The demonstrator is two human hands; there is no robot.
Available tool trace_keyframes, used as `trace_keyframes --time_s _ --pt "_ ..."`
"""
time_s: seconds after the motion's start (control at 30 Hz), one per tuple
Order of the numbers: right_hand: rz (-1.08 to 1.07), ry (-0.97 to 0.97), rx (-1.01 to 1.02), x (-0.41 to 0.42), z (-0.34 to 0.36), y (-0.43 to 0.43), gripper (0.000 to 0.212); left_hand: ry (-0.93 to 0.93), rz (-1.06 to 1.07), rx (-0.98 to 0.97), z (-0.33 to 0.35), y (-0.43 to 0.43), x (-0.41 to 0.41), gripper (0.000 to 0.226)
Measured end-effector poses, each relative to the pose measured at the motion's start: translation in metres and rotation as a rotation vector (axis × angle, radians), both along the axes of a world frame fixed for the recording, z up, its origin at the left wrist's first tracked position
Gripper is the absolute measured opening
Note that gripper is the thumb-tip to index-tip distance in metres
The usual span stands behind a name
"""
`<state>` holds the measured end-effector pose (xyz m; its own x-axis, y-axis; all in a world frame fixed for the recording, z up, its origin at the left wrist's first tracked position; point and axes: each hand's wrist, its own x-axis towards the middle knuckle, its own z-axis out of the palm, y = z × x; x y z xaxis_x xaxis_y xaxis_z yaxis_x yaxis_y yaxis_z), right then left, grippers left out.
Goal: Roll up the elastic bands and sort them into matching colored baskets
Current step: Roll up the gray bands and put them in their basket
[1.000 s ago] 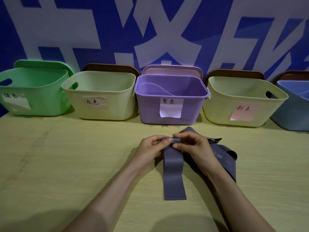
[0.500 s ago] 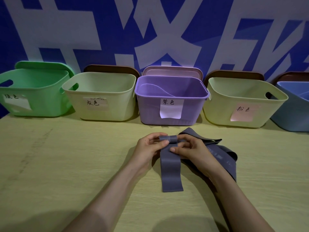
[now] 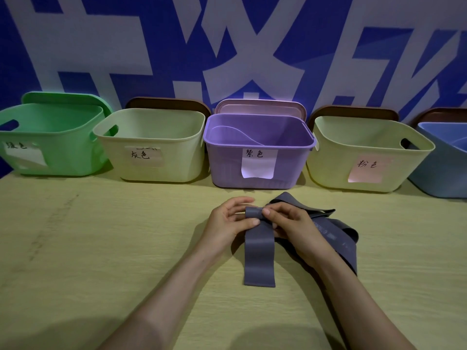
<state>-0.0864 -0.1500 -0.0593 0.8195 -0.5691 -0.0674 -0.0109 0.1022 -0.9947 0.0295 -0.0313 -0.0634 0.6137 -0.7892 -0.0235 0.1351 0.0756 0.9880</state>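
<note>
I had the flat grey-purple rubber elastic band (image 3: 259,258) on the pale wooden table (image 3: 101,248), just near of the purple plastic basket (image 3: 257,147), and both my left hand (image 3: 227,223) and right hand (image 3: 290,226) were pinched shut on the small roll begun at its far end. It looked light, limp and grippy, prone to springing open, so I judged the roll's two edges the best hold.
</note>
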Motion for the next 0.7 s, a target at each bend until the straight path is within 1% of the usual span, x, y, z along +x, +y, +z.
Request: trace_keyframes --time_s 0.03,0.13,0.2,0.3,0.4,0.7 --pt "-0.010 -0.018 0.016 -0.0003 0.0005 -0.0004 0.017 0.001 0.011 0.023 -0.0007 -0.0007 -0.0006 0.041" --pt "-0.044 -0.077 0.029 -0.0025 0.0021 -0.0022 0.009 -0.025 -0.034 0.117 -0.0029 -0.0015 -0.0027 0.028" --pt "-0.058 -0.089 0.016 -0.0026 0.0030 -0.0027 0.008 -0.028 -0.065 0.130 -0.0040 -0.0003 -0.0025 0.024" --pt "-0.068 -0.086 -0.006 -0.0021 0.0028 -0.0019 0.023 0.060 -0.080 0.081 -0.0021 0.0004 -0.0017 0.019" --pt "-0.075 -0.090 -0.038 -0.0028 0.0019 -0.0019 0.022 0.137 -0.103 0.058 0.0016 0.0012 -0.0010 0.021" --pt "-0.053 -0.102 -0.111 -0.0024 0.0016 -0.0017 0.028 0.136 -0.155 0.081 0.0048 0.0035 0.0003 0.024"
